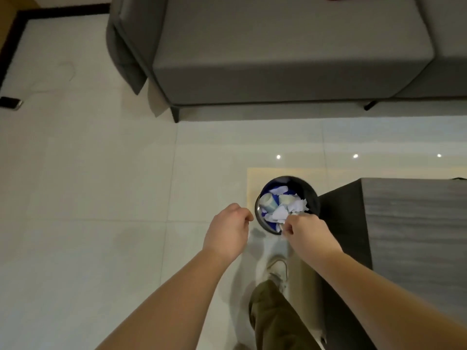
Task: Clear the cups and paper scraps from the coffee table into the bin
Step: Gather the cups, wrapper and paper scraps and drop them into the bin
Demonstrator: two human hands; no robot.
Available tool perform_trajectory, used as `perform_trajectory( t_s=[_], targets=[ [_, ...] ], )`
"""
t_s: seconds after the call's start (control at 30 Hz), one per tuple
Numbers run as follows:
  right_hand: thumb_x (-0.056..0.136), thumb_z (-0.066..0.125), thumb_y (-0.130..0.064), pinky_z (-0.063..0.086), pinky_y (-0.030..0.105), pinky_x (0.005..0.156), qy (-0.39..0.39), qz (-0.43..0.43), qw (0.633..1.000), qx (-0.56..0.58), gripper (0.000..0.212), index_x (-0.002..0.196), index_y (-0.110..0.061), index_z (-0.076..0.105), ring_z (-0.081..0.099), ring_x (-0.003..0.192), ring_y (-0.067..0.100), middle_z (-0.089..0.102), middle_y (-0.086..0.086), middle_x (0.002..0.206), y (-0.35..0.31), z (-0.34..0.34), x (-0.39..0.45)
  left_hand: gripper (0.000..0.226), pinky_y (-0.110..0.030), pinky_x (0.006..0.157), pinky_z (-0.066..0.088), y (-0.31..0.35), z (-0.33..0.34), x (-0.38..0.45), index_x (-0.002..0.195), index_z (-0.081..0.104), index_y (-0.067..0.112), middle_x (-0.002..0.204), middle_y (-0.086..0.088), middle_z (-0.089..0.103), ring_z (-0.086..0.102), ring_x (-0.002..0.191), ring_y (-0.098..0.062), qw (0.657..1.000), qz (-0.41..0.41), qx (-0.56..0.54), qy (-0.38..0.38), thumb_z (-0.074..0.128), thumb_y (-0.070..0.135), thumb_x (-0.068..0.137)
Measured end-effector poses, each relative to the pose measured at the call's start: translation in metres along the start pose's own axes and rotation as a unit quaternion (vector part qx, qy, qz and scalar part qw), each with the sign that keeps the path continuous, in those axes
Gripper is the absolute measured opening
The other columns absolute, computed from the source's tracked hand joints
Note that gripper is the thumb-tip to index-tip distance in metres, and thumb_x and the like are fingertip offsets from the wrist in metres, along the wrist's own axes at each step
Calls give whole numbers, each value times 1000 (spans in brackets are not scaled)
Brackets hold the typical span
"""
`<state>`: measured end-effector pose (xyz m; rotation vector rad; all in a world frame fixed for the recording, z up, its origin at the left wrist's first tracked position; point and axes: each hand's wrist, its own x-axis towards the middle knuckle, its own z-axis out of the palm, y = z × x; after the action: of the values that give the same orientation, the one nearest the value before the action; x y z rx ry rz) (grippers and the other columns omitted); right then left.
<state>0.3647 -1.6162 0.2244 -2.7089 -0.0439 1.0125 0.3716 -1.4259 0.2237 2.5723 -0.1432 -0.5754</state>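
A round black bin (312, 195) with a blue liner stands on the floor beside the coffee table's corner. Inside it lie two pale cups (269, 202) on their sides and several white paper scraps (280, 213). My right hand (305, 232) hovers over the bin's near rim, fingers curled around a bit of white paper (280, 227) that peeks out below the knuckles. My left hand (227, 231) hangs just left of the bin, fingers loosely curled with nothing in them.
The dark wood-grain coffee table (414, 223) fills the right side. A grey sofa (278, 54) spans the top. A dark phone (10, 102) lies on the tile floor at far left. My leg and white shoe (278, 270) are below the bin.
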Motion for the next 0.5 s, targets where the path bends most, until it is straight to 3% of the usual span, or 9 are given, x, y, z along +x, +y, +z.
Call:
perform_trajectory(
  t_s=[0.13, 0.3, 0.5],
  targets=[
    [98, 51, -21, 55, 32, 80, 4, 19, 1000, 2, 29, 126, -14, 50, 62, 87, 18, 60, 6, 109, 27, -8, 31, 23, -26, 81, 47, 16, 11, 50, 106, 67, 19, 103, 0, 60, 60, 91, -19, 1000, 4, -18, -14, 49, 13, 94],
    [98, 50, -24, 51, 23, 67, 31, 74, 994, 75, 17, 113, -18, 56, 58, 77, 11, 59, -1, 95, 51, -12, 59, 20, -27, 78, 48, 32, 24, 99, 103, 66, 19, 100, 2, 56, 59, 84, -19, 999, 15, -28, -39, 49, 15, 94],
    [96, 51, -20, 55, 26, 66, 35, 140, 983, 115, 12, 107, -16, 55, 61, 74, 13, 60, 1, 90, 70, -12, 86, 19, -34, 82, 51, 49, 38, 150, 106, 64, 19, 104, 1, 55, 59, 86, -19, 995, 33, -26, -87, 49, 17, 95]
  ],
)
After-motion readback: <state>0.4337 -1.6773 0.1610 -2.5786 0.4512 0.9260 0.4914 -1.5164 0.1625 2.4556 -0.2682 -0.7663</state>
